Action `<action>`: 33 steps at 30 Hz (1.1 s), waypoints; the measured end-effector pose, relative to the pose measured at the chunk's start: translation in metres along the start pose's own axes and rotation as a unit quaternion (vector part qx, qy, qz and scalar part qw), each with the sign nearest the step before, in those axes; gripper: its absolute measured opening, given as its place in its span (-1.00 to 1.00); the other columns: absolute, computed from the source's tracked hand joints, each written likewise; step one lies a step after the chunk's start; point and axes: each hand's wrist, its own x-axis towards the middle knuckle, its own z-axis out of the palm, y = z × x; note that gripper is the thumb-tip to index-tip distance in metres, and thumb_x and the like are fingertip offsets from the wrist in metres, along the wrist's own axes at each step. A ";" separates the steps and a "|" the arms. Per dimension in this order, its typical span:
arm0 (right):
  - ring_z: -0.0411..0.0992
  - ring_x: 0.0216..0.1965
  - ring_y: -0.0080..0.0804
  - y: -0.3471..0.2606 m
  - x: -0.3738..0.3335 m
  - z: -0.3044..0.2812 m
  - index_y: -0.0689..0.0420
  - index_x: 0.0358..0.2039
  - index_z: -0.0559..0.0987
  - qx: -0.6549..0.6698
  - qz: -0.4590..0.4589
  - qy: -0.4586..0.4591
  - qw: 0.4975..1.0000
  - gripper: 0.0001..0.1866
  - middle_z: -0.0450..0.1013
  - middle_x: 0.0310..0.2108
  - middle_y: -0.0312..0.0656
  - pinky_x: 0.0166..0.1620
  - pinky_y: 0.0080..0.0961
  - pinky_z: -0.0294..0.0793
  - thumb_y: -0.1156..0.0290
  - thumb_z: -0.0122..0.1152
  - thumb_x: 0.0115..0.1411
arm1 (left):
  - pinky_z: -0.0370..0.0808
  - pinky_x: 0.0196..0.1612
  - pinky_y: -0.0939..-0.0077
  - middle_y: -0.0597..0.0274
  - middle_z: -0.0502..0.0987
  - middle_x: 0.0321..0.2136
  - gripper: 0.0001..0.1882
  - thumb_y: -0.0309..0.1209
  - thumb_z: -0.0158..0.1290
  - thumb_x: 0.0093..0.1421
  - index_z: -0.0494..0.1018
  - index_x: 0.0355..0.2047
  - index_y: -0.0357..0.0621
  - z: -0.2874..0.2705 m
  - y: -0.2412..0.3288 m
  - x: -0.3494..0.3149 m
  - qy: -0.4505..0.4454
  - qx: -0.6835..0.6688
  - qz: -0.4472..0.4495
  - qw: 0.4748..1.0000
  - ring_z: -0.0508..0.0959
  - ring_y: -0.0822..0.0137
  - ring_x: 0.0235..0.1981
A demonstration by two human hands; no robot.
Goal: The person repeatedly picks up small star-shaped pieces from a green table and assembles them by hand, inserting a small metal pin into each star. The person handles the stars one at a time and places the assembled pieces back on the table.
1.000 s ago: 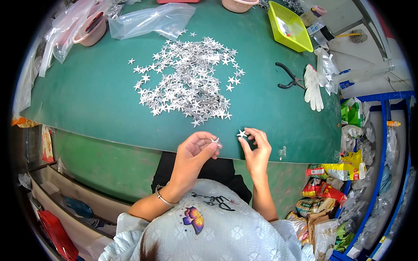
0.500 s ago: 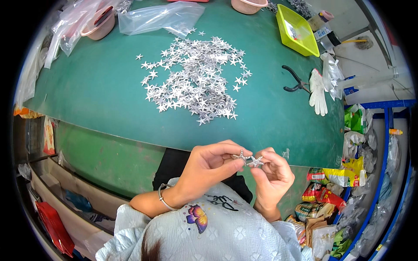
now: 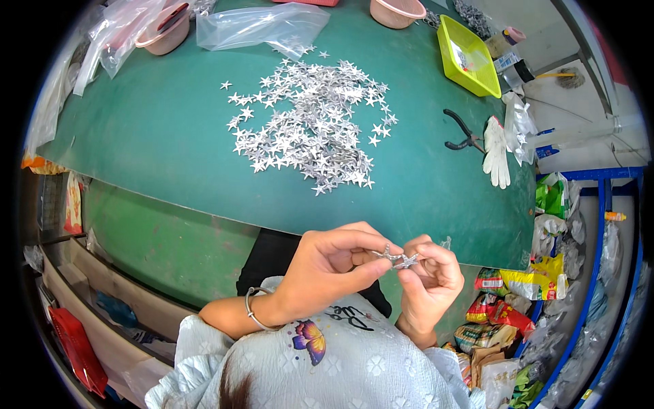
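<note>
Between my two hands, by the near edge of the table, are two small silver starfish-shaped pieces side by side. My left hand (image 3: 330,264) pinches one silver starfish (image 3: 385,253) between thumb and forefinger. The other starfish (image 3: 407,261) is in the fingertips of my right hand (image 3: 434,283), its thumb below and forefinger above. The points of the two pieces touch or overlap; whether they are joined I cannot make out. Further back lies a large loose pile of similar silver starfish (image 3: 310,129), with a few strays around its border.
The green table (image 3: 170,157) also holds black-handled pliers (image 3: 464,133), a white glove (image 3: 496,153), a lime basket (image 3: 470,58), pink bowls (image 3: 397,12) and a clear plastic bag (image 3: 259,28). Right of it, blue-framed shelving (image 3: 591,307) stands beside several colourful packets.
My right thumb and forefinger have come closer around the right starfish, and both pieces have tilted slightly. The whole view has shifted a little; the pile looks unchanged.
</note>
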 end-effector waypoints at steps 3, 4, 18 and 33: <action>0.35 -0.35 -0.41 -0.002 0.001 0.001 0.36 -0.23 0.41 0.013 0.005 -0.004 1.000 -0.65 0.40 -0.39 -0.09 -0.27 -0.53 0.34 0.74 0.23 -0.08 | 0.41 -0.22 0.58 0.09 0.44 -0.32 -0.79 -0.74 -0.05 0.06 0.45 -0.26 -0.40 0.001 -0.001 0.000 -0.008 0.000 0.015 1.000 0.47 0.37 -0.25; 0.35 -0.36 -0.42 -0.003 0.001 0.001 0.36 -0.23 0.40 0.013 0.005 -0.007 1.000 -0.66 0.40 -0.39 -0.09 -0.27 -0.53 0.33 0.75 0.22 -0.08 | 0.41 -0.22 0.58 0.09 0.44 -0.32 -0.78 -0.74 -0.05 0.06 0.45 -0.26 -0.41 0.001 -0.001 0.000 -0.010 -0.001 0.019 1.000 0.47 0.37 -0.24; 0.30 -0.47 -0.46 -0.009 0.003 0.009 0.27 -0.24 0.32 0.203 0.132 0.039 0.969 -0.85 0.33 -0.46 -0.12 -0.43 -0.56 0.32 0.58 -0.04 0.16 | 0.42 -0.30 0.61 0.16 0.42 -0.38 -0.73 -0.74 0.02 0.02 0.43 -0.21 -0.42 0.004 0.006 -0.002 -0.003 0.165 0.092 0.982 0.45 0.48 -0.38; 0.27 -0.65 -0.67 -0.013 0.012 0.016 0.30 -0.42 0.42 -0.015 0.099 0.008 0.995 -0.94 0.36 -0.48 -0.17 -0.62 -0.78 0.20 0.58 0.09 0.10 | 0.48 -0.16 0.49 0.03 0.49 -0.29 -0.70 -0.73 -0.07 0.09 0.35 -0.12 -0.49 0.007 0.006 -0.005 0.017 0.083 0.065 0.994 0.51 0.35 -0.27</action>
